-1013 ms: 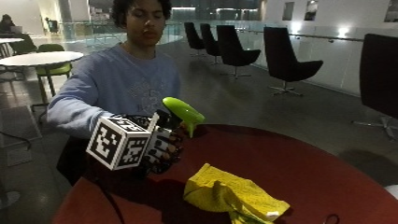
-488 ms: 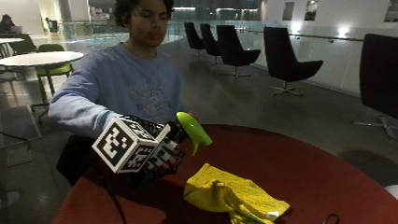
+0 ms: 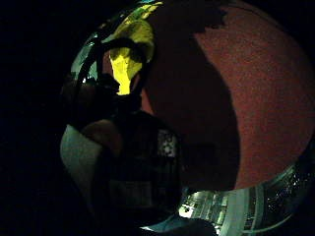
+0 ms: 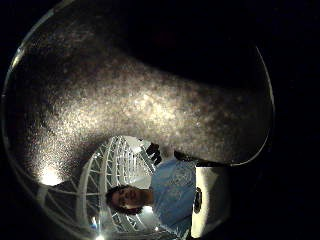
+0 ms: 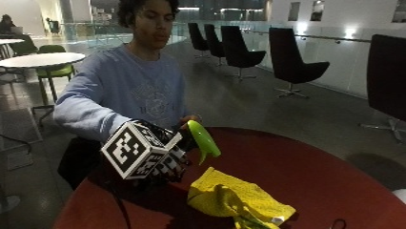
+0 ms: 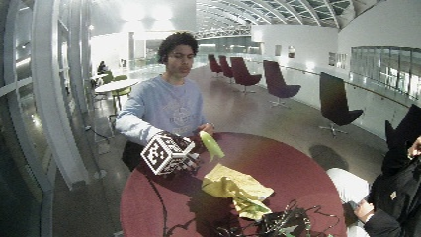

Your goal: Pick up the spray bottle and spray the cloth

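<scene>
A round dark-red table (image 5: 298, 176) fills the lower half of the outside view, with a tangle of cables (image 6: 276, 224) at its near edge in the wide view. One crumpled yellow mesh cloth (image 5: 238, 198) lies on it, lower centre. One spray bottle with a lime-green head (image 5: 203, 138) is held just above and left of the cloth, nozzle tilted down toward it. The black-gloved right hand (image 5: 168, 160) is curled round the bottle. The bare left hand (image 5: 189, 119) sits behind the head.
</scene>
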Motion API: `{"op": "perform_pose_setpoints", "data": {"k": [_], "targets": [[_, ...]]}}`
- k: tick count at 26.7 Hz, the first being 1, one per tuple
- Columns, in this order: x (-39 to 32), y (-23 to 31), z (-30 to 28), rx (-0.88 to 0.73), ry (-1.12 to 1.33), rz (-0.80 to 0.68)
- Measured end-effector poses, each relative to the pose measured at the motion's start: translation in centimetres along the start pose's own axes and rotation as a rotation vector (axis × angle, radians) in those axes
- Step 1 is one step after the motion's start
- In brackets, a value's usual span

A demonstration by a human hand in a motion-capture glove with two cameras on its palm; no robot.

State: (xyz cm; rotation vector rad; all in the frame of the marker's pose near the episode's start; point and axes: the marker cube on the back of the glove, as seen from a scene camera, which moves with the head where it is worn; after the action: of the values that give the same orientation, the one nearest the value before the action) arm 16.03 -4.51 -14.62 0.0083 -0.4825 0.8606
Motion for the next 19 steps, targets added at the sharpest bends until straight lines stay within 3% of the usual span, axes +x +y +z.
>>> {"op": "perform_pose_setpoints", "data": {"k": [19], "targets": [[-0.22, -0.37, 0.65, -0.041, 0.021, 0.035]]}}
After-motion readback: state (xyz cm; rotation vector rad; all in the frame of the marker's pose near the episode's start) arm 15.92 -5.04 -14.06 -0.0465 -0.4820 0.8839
